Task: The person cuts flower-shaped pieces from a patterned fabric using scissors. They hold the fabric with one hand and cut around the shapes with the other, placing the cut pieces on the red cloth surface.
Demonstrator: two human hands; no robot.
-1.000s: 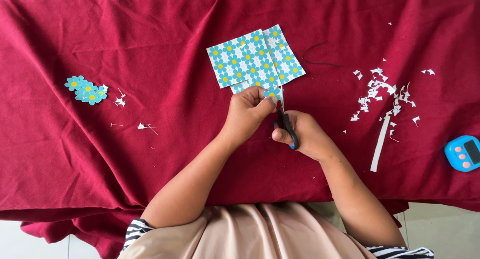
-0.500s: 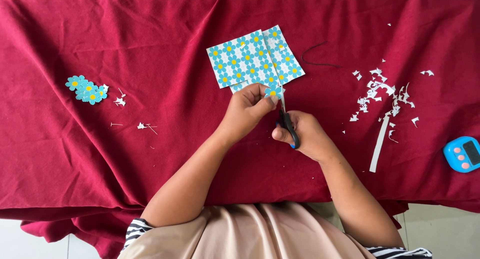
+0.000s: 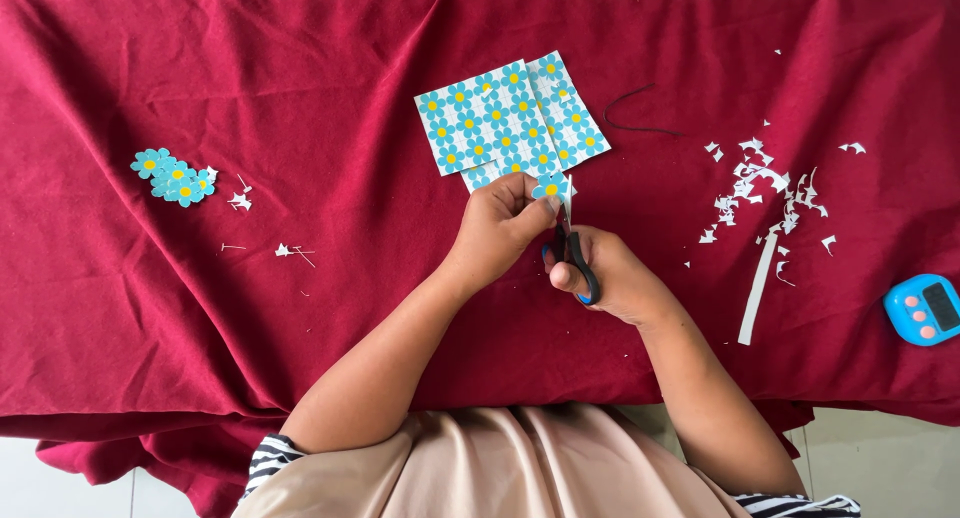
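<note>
One blue paper flower point(image 3: 550, 187), centre frame, is pinched in the left hand point(image 3: 500, 223). Directly below it, scissors point(image 3: 572, 253) are gripped by the right hand point(image 3: 605, 276), blades pointed up-frame at the flower's edge, beneath the flower-printed sheets point(image 3: 508, 116).

I have one view only, from the head camera, looking almost straight down on the table point(image 3: 200, 358). It sits fairly near: the red cloth point(image 3: 300, 78) fills the frame edge to edge, the table's near edge runs along the bottom, above my lap.
</note>
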